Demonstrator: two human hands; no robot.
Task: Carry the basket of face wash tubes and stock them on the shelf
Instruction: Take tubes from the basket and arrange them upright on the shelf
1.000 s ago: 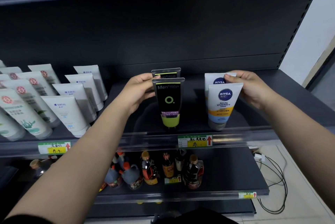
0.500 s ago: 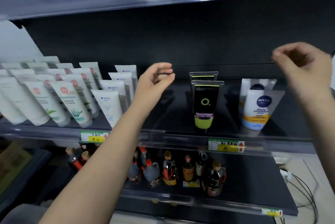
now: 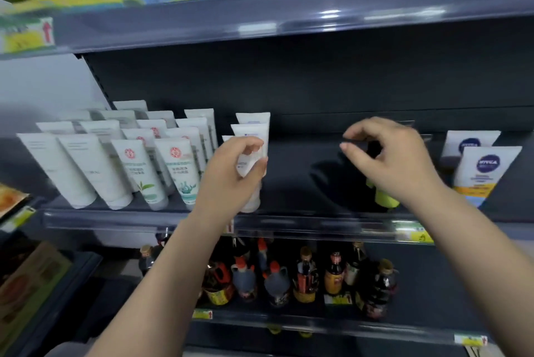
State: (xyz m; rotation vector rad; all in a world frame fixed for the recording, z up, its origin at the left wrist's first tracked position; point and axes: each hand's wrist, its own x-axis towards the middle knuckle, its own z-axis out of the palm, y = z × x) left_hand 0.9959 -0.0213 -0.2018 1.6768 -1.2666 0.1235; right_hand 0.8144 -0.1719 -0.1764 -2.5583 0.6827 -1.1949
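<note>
Left hand [image 3: 231, 171] at frame centre, fingers and thumb curled round a white tube [image 3: 250, 154], front of a short row standing on the shelf [image 3: 303, 220]. Right hand [image 3: 387, 160] right of centre, fingers loosely curled with thumb and forefinger apart, gripping nothing, hovering in front of a black tube with a green cap [image 3: 383, 200], mostly hidden behind it. Further right, two blue-logo tubes [image 3: 485, 171]. Left of centre, rows of white tubes [image 3: 115, 165] leaning back. Lower shelf: dark bottles [image 3: 303, 278]. No basket in view.
</note>
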